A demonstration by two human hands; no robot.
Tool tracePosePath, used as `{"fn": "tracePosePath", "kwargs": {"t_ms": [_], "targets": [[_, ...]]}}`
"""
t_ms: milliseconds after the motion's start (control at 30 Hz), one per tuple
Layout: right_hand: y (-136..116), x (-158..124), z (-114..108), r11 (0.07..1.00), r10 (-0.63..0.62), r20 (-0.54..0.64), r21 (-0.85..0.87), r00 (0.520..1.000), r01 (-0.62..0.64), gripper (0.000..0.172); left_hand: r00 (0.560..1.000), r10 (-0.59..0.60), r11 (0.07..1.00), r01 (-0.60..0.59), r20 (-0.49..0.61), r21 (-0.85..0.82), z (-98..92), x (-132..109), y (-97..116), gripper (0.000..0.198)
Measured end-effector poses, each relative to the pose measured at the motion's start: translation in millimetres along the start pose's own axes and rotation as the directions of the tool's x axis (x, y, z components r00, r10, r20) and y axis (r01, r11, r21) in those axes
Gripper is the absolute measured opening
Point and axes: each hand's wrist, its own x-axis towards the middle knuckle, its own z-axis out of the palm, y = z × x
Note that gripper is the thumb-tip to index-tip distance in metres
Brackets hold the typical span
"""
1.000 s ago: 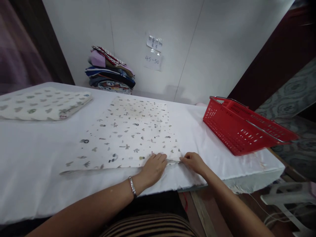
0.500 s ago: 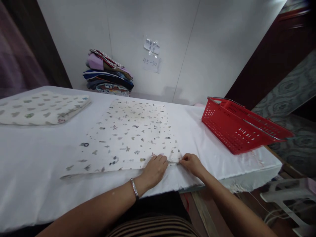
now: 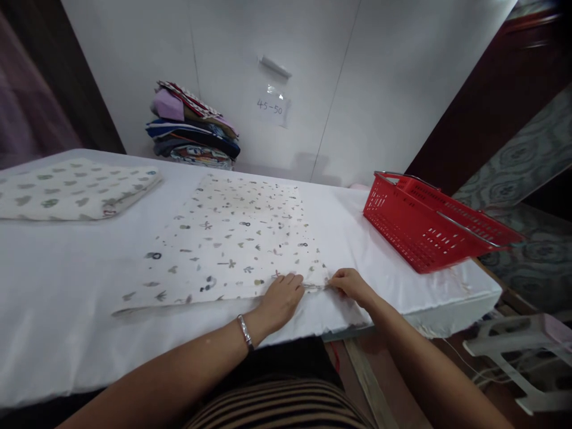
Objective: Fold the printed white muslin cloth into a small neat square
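Note:
A white cloth (image 3: 236, 244) printed with small grey and brown motifs lies spread flat, folded in layers, in the middle of the table. My left hand (image 3: 282, 301) is closed on its front edge, with curled fingers over the fabric and the thumb hidden. At the cloth's near right corner, my right hand (image 3: 352, 286) pinches the fabric between thumb and fingertips. Between the two hands the edge is slightly wrinkled.
A second folded cloth (image 3: 80, 190) with larger grey prints lies at the left. Against the wall stands a stack of folded fabrics (image 3: 192, 128). On the right is a red perforated basket (image 3: 429, 226) with metal handles. Below the white-covered table (image 3: 67, 298) stands a white stool (image 3: 513, 345).
My right hand has shifted slightly outward with the cloth's corner, and the edge between my hands looks straighter. The left hand stays on the edge. The upper wall note has curled up.

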Motion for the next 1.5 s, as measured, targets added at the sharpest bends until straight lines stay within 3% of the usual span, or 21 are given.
{"fn": "tracePosePath", "kwargs": {"t_ms": [400, 600, 767, 1033, 1500], "targets": [[-13, 1, -1, 0.994, 0.001, 0.003, -0.106, 1.0, 0.0, 0.012, 1.0, 0.019, 1.0, -0.019, -0.005, -0.007, 6.6, 0, -2, 0.018], [-16, 1, -1, 0.997, 0.016, 0.051, -0.08, 0.999, -0.012, 0.019, 1.0, 0.016, 1.0, -0.016, -0.016, -0.002, 8.6, 0, -2, 0.019], [-15, 9, -5, 1.0, -0.002, 0.039, -0.016, 0.999, 0.003, 0.009, 1.0, 0.016, 1.0, -0.016, -0.014, -0.002, 6.4, 0, -2, 0.019], [-7, 14, -6, 0.997, 0.082, 0.097, -0.006, 0.992, -0.082, 0.017, 0.999, 0.024, 1.0, -0.024, -0.026, -0.009, 4.5, -1, -2, 0.017], [-16, 10, -11, 0.982, 0.129, 0.144, -0.157, 0.981, -0.106, 0.014, 0.999, 0.025, 0.999, -0.025, -0.03, -0.029, 4.7, -1, -2, 0.018]]}}
